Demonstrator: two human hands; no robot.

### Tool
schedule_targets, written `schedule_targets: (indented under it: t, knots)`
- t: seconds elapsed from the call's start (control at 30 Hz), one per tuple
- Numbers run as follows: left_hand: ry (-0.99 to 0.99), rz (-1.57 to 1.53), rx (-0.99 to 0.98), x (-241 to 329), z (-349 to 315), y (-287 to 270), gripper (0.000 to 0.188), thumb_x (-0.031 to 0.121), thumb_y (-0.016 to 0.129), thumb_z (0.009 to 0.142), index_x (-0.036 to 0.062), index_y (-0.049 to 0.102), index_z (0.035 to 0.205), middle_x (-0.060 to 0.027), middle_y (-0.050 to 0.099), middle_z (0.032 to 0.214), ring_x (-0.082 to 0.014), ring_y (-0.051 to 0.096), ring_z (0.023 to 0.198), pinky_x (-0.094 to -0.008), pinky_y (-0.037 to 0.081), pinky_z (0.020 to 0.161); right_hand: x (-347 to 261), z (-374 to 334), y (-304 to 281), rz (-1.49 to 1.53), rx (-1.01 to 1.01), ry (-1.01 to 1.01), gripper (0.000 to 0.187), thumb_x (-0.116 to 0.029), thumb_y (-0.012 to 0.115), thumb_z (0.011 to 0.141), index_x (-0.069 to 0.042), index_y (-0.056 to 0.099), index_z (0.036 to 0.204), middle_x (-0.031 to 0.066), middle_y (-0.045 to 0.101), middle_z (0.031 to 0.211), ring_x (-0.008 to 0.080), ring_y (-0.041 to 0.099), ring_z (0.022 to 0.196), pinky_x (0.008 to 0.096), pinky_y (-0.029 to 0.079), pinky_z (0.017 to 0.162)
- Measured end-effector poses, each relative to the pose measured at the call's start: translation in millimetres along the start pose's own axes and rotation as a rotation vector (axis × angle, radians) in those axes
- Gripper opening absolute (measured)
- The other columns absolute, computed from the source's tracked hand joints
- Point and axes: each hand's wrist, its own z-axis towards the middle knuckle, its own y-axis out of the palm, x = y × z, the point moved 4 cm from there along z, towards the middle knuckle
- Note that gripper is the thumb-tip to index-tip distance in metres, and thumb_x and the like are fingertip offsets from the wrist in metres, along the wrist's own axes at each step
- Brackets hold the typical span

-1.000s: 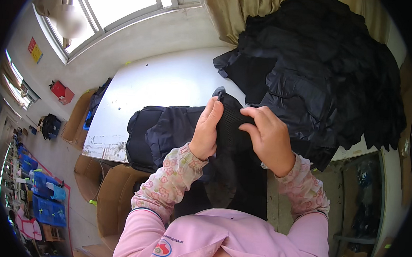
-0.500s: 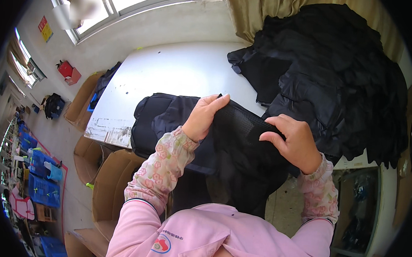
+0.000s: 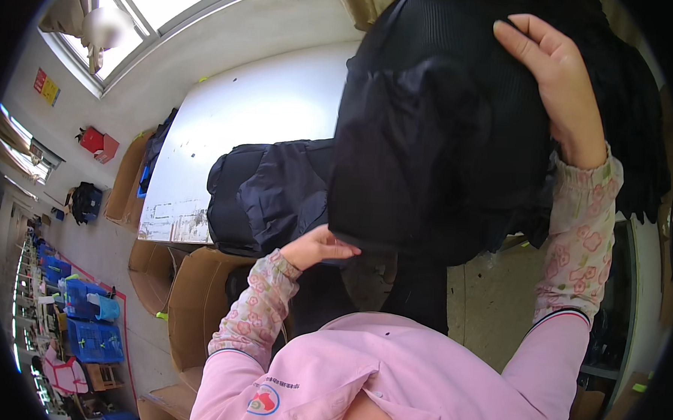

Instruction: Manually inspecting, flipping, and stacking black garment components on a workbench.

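Observation:
A large black fabric panel (image 3: 430, 139) is stretched out in front of me, with a ribbed area near its top and a smooth, slightly shiny piece over its middle. At its lower left corner, my left hand (image 3: 316, 248) pinches the edge between thumb and fingers. My right hand (image 3: 564, 77) is closed on the upper right edge, its fingertips partly behind the cloth. Left of the held panel, a similar black panel (image 3: 277, 196) with a smooth piece on top lies on the white table (image 3: 258, 101). The held panel hides part of the table.
A big heap of black fabric pieces (image 3: 629, 125) rises at the right behind the panel. Brown cardboard boxes (image 3: 198, 294) stand open at the table's near left side. Farther left are blue crates (image 3: 90, 338) and a red box (image 3: 95, 141) by the wall.
My right hand has moved up and right, and my left hand down. The black panel, bunched with its mesh edge up before, is now spread tall between them.

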Motion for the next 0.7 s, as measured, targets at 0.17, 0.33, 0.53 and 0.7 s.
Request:
schedule_targets:
  t: [0.17,0.33,0.53,0.7]
  knots:
    - [0.398,-0.465,-0.209,-5,18,65,0.079,0.020,0.069,0.089,0.0185,0.019,0.150,-0.0132,0.040,0.143,-0.0290,0.050,0.125,-0.0417,0.038,0.107,-15,3,7,0.342,0.081,0.245,0.014,-0.013,0.058,0.095,0.000,0.062,0.098,0.0062,0.066,0.086,0.0109,0.063,0.072,0.0243,0.053,0.066]
    - [0.397,-0.998,0.009,30,59,53,0.050,0.030,0.051,0.100,0.0026,0.039,0.140,-0.0170,0.054,0.133,-0.0272,0.055,0.122,-0.0415,0.040,0.107,1,-1,20,0.614,-0.084,0.217,0.018,-0.018,0.058,0.096,-0.003,0.065,0.103,0.0023,0.069,0.095,0.0093,0.066,0.082,0.0191,0.053,0.074]
    - [0.490,-0.958,0.048,48,85,56,0.030,0.009,0.050,0.095,-0.0076,0.056,0.120,-0.0170,0.061,0.124,-0.0286,0.059,0.116,-0.0394,0.043,0.105,18,-25,51,0.468,-0.007,0.241,0.022,-0.019,0.064,0.093,0.000,0.064,0.104,-0.0030,0.065,0.091,0.0027,0.057,0.083,0.0185,0.044,0.075]
    - [0.393,-1.144,-0.207,80,70,78,0.038,0.016,0.045,0.092,-0.0077,0.057,0.119,-0.0192,0.065,0.118,-0.0317,0.062,0.109,-0.0397,0.044,0.103,107,-65,87,-0.262,0.051,0.083,0.028,-0.022,0.069,0.088,0.001,0.056,0.096,0.0178,0.062,0.080,0.0241,0.062,0.072,0.0334,0.047,0.066]
